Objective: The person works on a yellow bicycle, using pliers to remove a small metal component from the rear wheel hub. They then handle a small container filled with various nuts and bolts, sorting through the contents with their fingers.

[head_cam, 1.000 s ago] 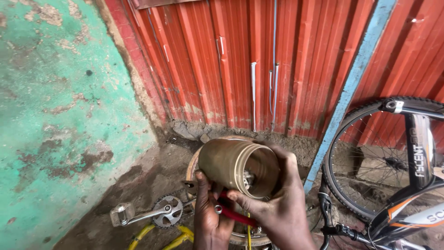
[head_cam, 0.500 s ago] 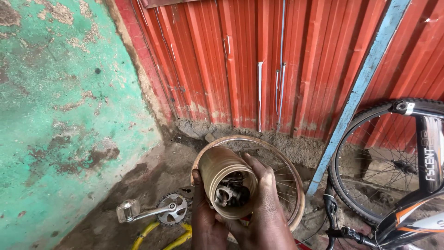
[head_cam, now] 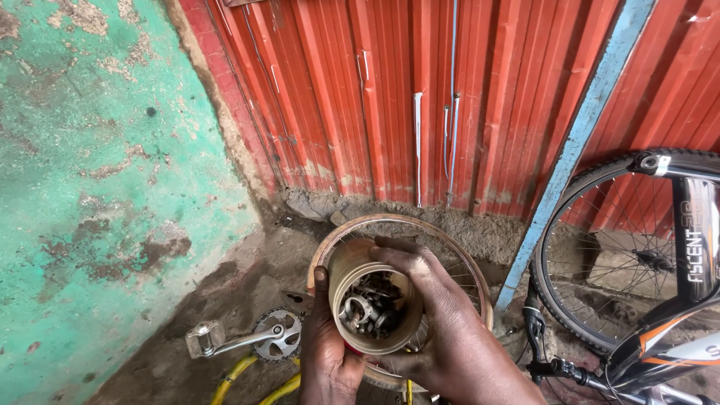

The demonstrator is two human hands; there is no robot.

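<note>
A tan plastic jar (head_cam: 352,262) with its mouth turned up toward me holds several small metal parts (head_cam: 371,306), nuts and bolts among them. My left hand (head_cam: 326,360) grips the jar from below and on its left side, thumb up along the rim. My right hand (head_cam: 450,322) wraps over the jar's top and right side. A red-handled object peeks out under the jar between the hands; what it is I cannot tell.
A bare bicycle rim (head_cam: 442,236) lies on the dirt floor behind the jar. A crank arm with chainring and pedal (head_cam: 247,339) lies at the left beside a yellow frame tube (head_cam: 255,379). A bicycle (head_cam: 660,292) stands right, by a blue pole (head_cam: 577,142), red corrugated wall (head_cam: 390,97) and green wall (head_cam: 90,165).
The jar has tipped from lying sideways with its mouth to the right to mouth up toward me, showing the metal parts inside. Both hands stayed on it.
</note>
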